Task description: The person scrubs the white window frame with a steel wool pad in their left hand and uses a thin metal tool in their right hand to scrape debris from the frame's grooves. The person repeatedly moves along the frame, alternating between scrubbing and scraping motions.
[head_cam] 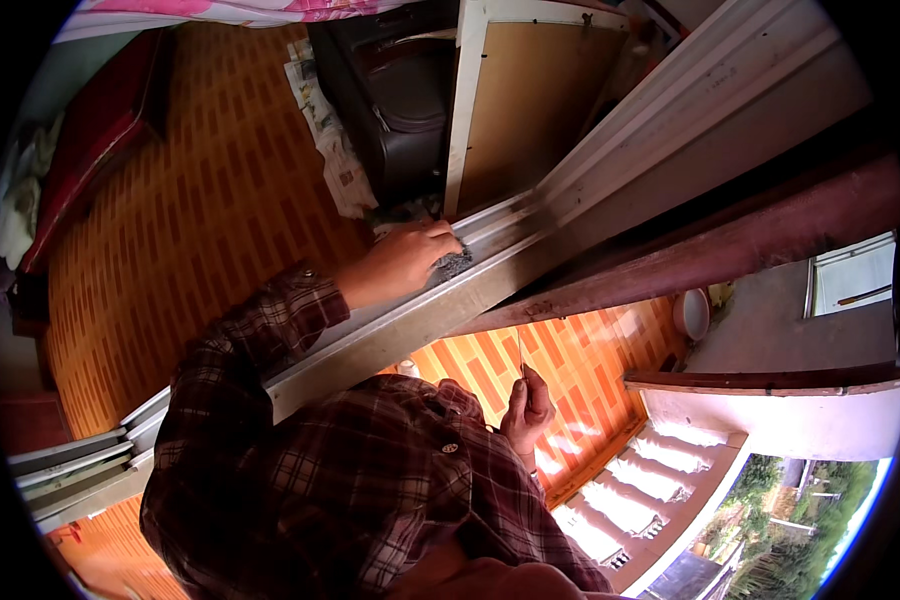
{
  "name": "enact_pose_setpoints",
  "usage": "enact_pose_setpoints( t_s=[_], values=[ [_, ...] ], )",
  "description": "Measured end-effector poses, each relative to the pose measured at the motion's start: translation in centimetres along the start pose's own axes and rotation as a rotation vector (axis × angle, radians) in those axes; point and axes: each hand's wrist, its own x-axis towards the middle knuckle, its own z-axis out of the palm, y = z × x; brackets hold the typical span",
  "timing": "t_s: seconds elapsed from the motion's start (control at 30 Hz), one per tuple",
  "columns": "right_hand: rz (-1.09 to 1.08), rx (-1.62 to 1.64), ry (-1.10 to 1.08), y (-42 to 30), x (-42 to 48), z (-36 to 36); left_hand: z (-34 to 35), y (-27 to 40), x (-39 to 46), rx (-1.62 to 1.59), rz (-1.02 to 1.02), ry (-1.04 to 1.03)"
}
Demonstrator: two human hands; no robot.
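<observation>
My left hand [397,261] reaches across a metal window frame [412,311] with its fingers closed on a dark grey scouring pad [454,261], perhaps steel wool. The pad lies against the frame's channel; part of it is hidden under my fingers. On the other side of the frame, my right hand [527,412] is raised beside my plaid shirt [367,465]. Its thumb and fingers pinch a thin, needle-like tool [520,349] that points up. What the tool's lower end looks like is hidden in my grip.
Beyond the frame stand a black suitcase [412,97] on newspaper [345,176] and a white-framed panel [540,105]. A dark red wooden beam [690,255] runs to the right. Further off are a round basin [691,315] and a white balustrade [645,487]. Red furniture [101,135] stands at left.
</observation>
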Motion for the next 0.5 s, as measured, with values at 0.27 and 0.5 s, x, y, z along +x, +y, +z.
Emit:
enact_pose_setpoints(
  t_s=[0.27,0.5],
  values=[
    [-0.090,-0.014,-0.073,-1.2,1.6,1.6,8.8,-2.8,14.0,0.169,0.061,0.133],
    [0.002,0.017,0.076,1.2,-1.0,0.3,1.5,-1.4,6.8,0.028,0.009,-0.078]
  ],
)
